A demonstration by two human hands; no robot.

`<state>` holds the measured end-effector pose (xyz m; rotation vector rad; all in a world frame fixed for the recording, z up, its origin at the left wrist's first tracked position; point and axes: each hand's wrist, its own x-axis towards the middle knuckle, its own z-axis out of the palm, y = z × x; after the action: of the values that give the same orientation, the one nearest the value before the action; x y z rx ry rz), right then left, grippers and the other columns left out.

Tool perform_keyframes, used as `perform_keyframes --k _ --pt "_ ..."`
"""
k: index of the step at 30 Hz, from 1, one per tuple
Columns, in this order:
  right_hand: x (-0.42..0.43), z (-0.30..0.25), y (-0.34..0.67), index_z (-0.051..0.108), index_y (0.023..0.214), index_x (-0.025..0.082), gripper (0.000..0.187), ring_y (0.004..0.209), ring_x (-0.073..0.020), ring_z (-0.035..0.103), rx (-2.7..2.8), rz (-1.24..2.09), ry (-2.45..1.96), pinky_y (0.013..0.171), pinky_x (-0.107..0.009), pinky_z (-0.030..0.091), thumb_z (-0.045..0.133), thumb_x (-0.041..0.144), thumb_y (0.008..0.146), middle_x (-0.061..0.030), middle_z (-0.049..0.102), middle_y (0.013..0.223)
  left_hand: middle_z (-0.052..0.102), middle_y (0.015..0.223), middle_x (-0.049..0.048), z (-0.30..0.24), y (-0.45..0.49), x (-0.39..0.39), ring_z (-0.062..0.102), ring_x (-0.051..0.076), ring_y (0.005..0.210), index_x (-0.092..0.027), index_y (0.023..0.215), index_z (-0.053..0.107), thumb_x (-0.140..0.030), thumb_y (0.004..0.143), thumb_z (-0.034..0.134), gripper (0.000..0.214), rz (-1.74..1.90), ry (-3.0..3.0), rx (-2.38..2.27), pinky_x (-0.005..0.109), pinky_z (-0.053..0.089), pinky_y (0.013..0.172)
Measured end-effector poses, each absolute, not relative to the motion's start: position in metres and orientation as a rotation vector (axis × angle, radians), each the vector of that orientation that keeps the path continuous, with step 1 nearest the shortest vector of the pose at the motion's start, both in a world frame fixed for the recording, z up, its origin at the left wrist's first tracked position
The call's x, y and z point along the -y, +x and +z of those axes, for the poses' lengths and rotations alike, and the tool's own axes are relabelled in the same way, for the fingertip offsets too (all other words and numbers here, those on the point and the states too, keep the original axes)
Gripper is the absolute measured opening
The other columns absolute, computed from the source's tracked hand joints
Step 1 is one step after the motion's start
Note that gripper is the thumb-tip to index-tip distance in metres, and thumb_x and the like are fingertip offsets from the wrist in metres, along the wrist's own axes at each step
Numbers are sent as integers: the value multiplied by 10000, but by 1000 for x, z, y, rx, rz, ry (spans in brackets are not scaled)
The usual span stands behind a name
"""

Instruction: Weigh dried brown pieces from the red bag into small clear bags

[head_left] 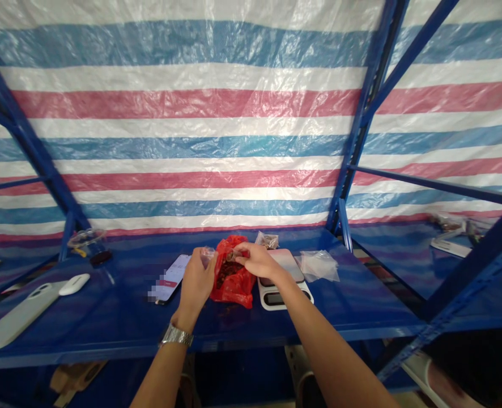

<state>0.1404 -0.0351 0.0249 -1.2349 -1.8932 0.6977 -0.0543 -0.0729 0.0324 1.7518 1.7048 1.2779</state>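
Note:
A red plastic bag [239,288] lies open on the blue shelf, with small dark brown pieces [224,273] inside. My left hand [199,279], wearing a metal-band watch, is closed on a small clear plastic bag [208,253] at the red bag's left edge. Over the mouth of the red bag, my right hand [254,259] pinches a small brownish piece [231,256]; its exact kind is too small to tell. Beneath my right wrist stands a white kitchen scale [273,300]. Behind it rests a clear bag with brown contents [268,240].
Several flat clear bags [319,265] lie right of the scale. A phone [175,276] with its screen lit is left of my left hand. Farther left are a white phone [21,314], a white rounded object [75,284] and a clear plastic container [90,241]. Blue posts [355,136] frame the shelf.

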Motion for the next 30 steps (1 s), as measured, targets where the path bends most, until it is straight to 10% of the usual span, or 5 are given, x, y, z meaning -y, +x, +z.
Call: perform_keyframes --k 30 --pt "61 74 117 735 1248 257 467 1213 -194 647 1915 246 -1029 1098 -327 479 569 25 879 -42 701 1293 661 1233 131 16 -49 60 611 342 1224 -232 1242 539 -477 991 479 355 1160 1958 -1668 559 426 1052"
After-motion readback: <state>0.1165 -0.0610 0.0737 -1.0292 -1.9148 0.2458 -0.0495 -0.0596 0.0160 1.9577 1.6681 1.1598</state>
